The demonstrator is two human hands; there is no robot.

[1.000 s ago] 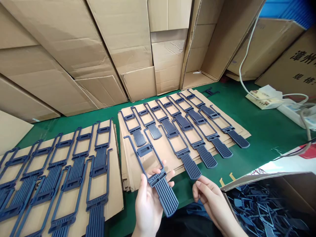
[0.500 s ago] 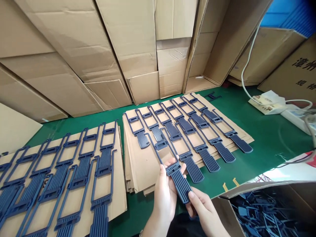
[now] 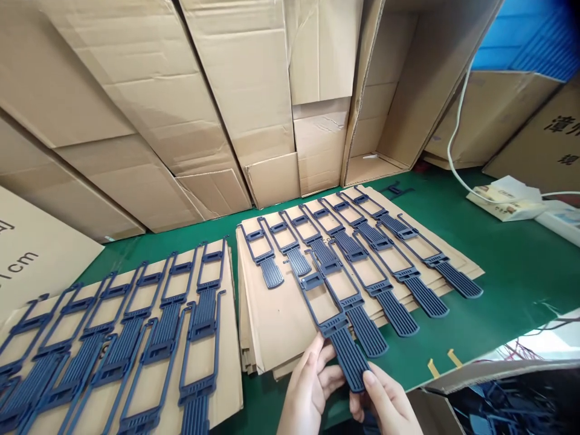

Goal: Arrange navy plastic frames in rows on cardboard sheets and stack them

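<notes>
Between my hands is a dark blue plastic bracket (image 3: 347, 353) with an open rectangular frame and a ribbed paddle. My right hand (image 3: 385, 396) pinches the paddle's rounded end between thumb and fingers. My left hand (image 3: 310, 383) is closed at the bracket's left edge, thumb by the crossbar, its other fingers curled partly under the paddle. The frame end lies over a stack of cardboard sheets (image 3: 267, 320). Beside it, similar brackets (image 3: 367, 329) lie in two overlapping rows, paddles toward me.
A second cardboard stack (image 3: 229, 362) at left carries more brackets (image 3: 194, 356) in rows. Cardboard boxes (image 3: 254, 78) wall off the back of the green table (image 3: 457, 326). A box of loose dark parts (image 3: 507, 402) sits lower right. A white cable (image 3: 453, 142) hangs at right.
The camera view has shifted, so everything appears lower and further right. My left hand has slid toward me along the bracket, its fingers leaving the frame opening. My right hand keeps the paddle end.
</notes>
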